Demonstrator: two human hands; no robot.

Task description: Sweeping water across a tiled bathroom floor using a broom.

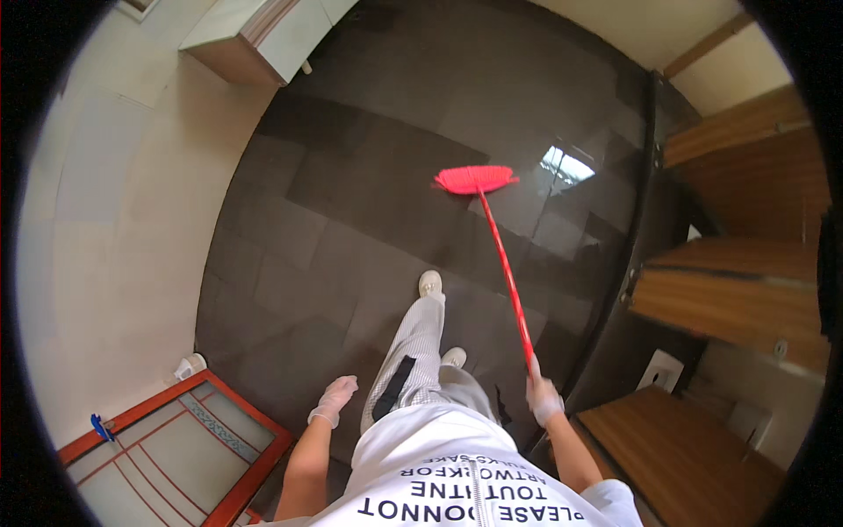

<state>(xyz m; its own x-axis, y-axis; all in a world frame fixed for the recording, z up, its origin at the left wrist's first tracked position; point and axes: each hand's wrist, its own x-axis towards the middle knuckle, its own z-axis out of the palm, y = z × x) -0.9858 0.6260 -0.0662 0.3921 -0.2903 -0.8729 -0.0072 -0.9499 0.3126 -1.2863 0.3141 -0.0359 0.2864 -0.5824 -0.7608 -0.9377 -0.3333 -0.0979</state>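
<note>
A broom with a pink-red bristle head [477, 179] and a long red handle [507, 270] reaches out ahead of me over the dark tiled floor [351, 189]. Its head rests on the tiles, near a bright reflection. Around the upper end of the handle, my right hand [544, 401] is closed, wearing a thin see-through glove. My left hand [335, 400], gloved the same way, hangs beside my left thigh. Its fingers are curled together and nothing shows in them.
Wooden doors [729, 307] stand along the right, by a dark raised edge [634, 246]. At the lower left is a red-framed door [202, 439] with frosted panels and a blue item [102, 428] on it. A white cabinet [263, 39] juts out at the upper left.
</note>
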